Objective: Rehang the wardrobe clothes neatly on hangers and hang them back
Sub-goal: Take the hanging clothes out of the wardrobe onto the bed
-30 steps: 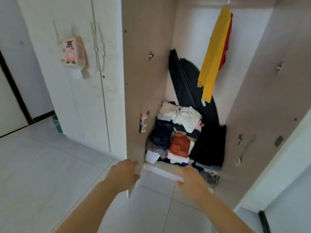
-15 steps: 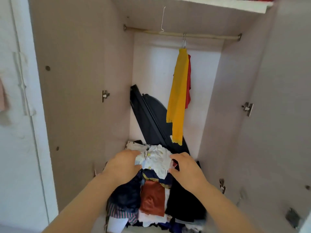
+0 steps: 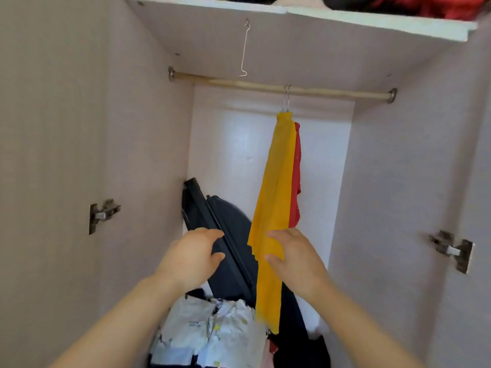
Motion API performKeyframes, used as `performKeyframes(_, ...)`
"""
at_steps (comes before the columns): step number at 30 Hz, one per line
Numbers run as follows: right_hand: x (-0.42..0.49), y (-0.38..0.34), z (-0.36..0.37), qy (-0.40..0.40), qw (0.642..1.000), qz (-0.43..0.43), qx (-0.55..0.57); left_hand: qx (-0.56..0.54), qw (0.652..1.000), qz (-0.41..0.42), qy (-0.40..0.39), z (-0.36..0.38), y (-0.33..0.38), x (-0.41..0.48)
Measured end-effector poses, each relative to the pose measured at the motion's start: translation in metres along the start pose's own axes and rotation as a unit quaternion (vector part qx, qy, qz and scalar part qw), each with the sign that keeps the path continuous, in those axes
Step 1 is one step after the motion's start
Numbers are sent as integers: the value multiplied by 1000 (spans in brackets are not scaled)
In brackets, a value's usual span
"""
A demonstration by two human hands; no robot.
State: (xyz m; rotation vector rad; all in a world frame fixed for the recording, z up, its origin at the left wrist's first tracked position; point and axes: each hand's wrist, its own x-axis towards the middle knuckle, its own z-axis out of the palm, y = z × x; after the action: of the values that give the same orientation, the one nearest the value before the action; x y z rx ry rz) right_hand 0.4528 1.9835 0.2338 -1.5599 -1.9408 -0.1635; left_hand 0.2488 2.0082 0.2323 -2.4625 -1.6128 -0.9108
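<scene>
A yellow garment (image 3: 277,181) and a red garment (image 3: 297,168) behind it hang side by side from metal hanger hooks (image 3: 286,98) on the wooden rail (image 3: 252,85) inside the open wardrobe. My right hand (image 3: 297,258) reaches to the lower part of the yellow garment, and its straight fingers and thumb touch the cloth's edge. To the left of the garment, my left hand (image 3: 194,256) hovers open and holds nothing. At the wardrobe bottom lies a pile of clothes with a white patterned piece (image 3: 212,333) on top.
A dark suitcase (image 3: 228,224) leans against the back wall behind my hands. A bare wire hook (image 3: 244,49) dangles from the shelf (image 3: 345,21) above the rail. Door hinges (image 3: 102,215) (image 3: 451,249) jut from both side walls. Clothes lie on top of the shelf.
The view has tilted up from the pile to the rail. Both hands have lifted off the pile, and the right one now touches the yellow garment.
</scene>
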Motion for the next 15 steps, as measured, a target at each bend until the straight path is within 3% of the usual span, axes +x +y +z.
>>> performKeyframes(15,237,22,-11,166,979,-113,-25,-31,982,60,178,-15,-29,231)
